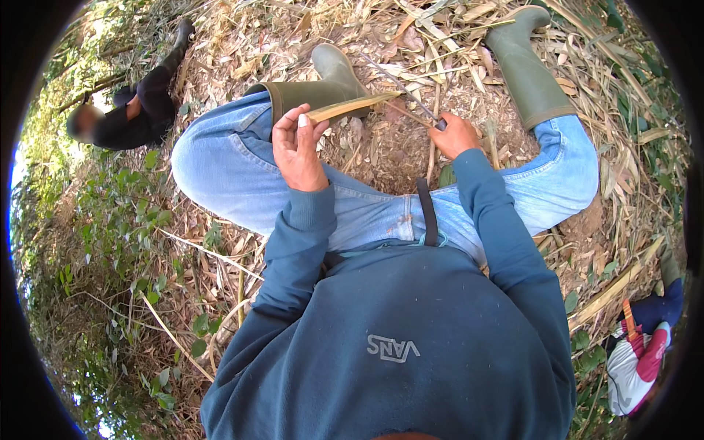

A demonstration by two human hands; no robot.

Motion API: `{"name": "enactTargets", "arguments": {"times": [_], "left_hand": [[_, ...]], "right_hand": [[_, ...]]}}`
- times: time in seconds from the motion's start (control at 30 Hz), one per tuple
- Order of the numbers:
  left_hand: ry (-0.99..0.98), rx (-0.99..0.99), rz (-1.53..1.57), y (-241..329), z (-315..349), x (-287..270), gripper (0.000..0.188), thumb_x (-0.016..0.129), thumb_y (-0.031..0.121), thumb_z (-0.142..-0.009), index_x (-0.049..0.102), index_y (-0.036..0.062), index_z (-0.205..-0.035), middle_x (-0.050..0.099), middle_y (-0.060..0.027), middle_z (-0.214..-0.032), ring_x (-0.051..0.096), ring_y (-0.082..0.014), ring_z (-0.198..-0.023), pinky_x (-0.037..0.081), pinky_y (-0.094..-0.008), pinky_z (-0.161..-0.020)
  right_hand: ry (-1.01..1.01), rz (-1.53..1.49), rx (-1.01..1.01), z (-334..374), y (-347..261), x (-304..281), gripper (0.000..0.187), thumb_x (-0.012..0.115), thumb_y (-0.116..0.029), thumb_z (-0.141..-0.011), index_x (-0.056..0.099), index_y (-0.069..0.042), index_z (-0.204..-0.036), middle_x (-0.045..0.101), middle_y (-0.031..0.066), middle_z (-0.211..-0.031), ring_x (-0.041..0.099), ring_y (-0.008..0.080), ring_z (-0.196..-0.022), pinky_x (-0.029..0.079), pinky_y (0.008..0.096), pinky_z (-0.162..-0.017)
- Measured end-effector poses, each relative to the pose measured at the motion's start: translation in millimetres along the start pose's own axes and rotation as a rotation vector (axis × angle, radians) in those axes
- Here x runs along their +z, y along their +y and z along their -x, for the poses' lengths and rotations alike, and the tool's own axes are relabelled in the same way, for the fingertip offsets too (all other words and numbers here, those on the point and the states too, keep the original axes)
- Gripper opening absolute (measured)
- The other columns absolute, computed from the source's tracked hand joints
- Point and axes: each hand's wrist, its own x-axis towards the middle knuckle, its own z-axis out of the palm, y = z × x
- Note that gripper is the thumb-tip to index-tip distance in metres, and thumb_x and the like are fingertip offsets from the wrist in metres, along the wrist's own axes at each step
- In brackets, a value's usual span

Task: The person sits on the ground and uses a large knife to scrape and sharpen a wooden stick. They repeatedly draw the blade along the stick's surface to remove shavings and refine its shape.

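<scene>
My left hand (300,150) pinches the near end of a flat, yellow-brown strip (348,107) that looks like split bamboo or wood. The strip points up and to the right, narrowing toward its far end. My right hand (456,136) is closed round the dark handle of a knife (412,95). Its long, thin blade runs up and to the left and crosses close by the strip's tip; whether they touch I cannot tell. Both hands are held above the ground between my bent legs.
My green rubber boots (522,70) and jeans (227,158) frame the work spot. Dry leaves, stalks and shavings (455,59) litter the ground. A person in dark clothes (150,103) sits at the far left; another person (636,359) is at the lower right. Green plants (121,220) grow at left.
</scene>
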Motion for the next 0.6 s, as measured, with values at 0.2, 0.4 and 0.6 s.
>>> {"name": "enactTargets", "arguments": {"times": [0.2, 0.4, 0.6], "left_hand": [[-0.135, 0.034, -0.003, 2.6, 4.0, 5.1, 0.029, 0.060, 0.009, -0.097, 0.049, -0.0014, -0.122, 0.059, -0.0177, -0.126, 0.061, -0.0196, -0.108, 0.054, -0.0360, -0.093], [-0.171, 0.010, 0.055, 0.5, 17.8, 16.9, 0.032, 0.063, 0.005, -0.094, 0.049, -0.0007, -0.122, 0.060, -0.0179, -0.127, 0.060, -0.0170, -0.108, 0.051, -0.0304, -0.092], [-0.197, -0.022, 0.170, -1.4, 28.5, 21.9, 0.030, 0.062, 0.007, -0.096, 0.049, 0.0013, -0.122, 0.060, -0.0182, -0.127, 0.060, -0.0167, -0.108, 0.051, -0.0299, -0.092]], "right_hand": [[0.036, -0.267, -0.208, 52.7, -55.1, -42.0, 0.026, 0.063, -0.026, -0.078, 0.064, -0.002, -0.089, 0.064, 0.0205, -0.071, 0.065, 0.0378, -0.070, 0.050, 0.0449, -0.067], [0.102, -0.413, -0.432, 92.2, -83.0, -40.3, 0.021, 0.066, -0.018, -0.075, 0.062, -0.002, -0.087, 0.057, 0.0186, -0.059, 0.060, 0.0371, -0.054, 0.047, 0.0424, -0.054], [0.134, -0.467, -0.534, 103.8, -82.9, -29.9, 0.015, 0.066, -0.013, -0.074, 0.059, -0.002, -0.082, 0.053, 0.0150, -0.057, 0.055, 0.0300, -0.050, 0.044, 0.0380, -0.052]]}}
